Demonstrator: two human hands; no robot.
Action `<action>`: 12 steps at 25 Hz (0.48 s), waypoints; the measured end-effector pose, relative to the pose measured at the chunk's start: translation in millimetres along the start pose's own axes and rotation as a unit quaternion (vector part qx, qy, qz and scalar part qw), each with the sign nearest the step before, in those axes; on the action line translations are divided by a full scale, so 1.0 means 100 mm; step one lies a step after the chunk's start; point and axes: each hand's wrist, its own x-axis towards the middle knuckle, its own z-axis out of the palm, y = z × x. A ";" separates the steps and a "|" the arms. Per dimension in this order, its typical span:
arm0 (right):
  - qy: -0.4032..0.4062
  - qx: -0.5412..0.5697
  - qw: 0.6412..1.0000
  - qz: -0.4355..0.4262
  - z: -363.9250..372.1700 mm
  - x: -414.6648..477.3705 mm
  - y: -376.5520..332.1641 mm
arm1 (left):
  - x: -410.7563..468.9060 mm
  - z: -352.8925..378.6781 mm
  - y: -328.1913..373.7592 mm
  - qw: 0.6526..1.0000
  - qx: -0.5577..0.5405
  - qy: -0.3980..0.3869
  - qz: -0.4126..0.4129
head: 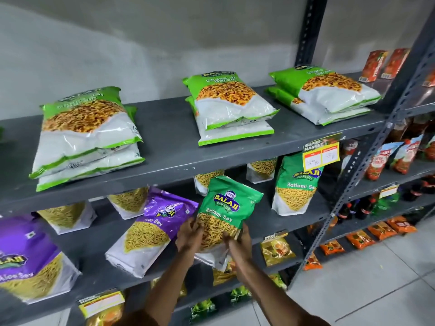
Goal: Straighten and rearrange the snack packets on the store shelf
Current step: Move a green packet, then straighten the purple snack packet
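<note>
A green Ratlami Sev packet [227,205] stands tilted on the middle shelf [263,222]. My left hand [189,235] grips its lower left edge and my right hand [239,238] grips its lower right edge. A purple Aloo Sev packet [153,227] leans just to its left, and another purple packet [28,257] stands at the far left. A second green Ratlami Sev packet [295,184] stands upright to the right. More packets stand behind, partly hidden by the upper shelf.
The top shelf [179,147] carries three stacks of light-green Chana Jor Garam packets [84,132]. A yellow price tag [321,154] hangs from its front edge. Small snack packs [277,249] fill lower shelves. Ketchup pouches [381,161] and bottles sit on the rack to the right.
</note>
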 end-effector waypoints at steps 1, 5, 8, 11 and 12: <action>-0.008 -0.012 1.000 -0.023 -0.09 -0.10 -0.03 | -0.15 -0.02 0.00 0.999 -0.036 -0.001 -0.006; -0.054 -0.002 0.995 -0.080 -0.55 -0.66 -0.16 | -0.91 -0.15 -0.08 0.996 -0.081 0.023 0.015; -0.082 -0.006 0.991 -0.105 -0.88 -1.09 -0.22 | -1.56 -0.26 -0.06 0.989 -0.132 0.042 0.059; -0.097 -0.016 0.985 -0.144 -1.08 -1.42 -0.33 | -2.01 -0.40 0.01 0.980 -0.142 0.074 0.122; -0.099 -0.012 0.984 -0.149 -1.12 -1.48 -0.38 | -2.11 -0.42 0.05 0.976 -0.139 0.078 0.147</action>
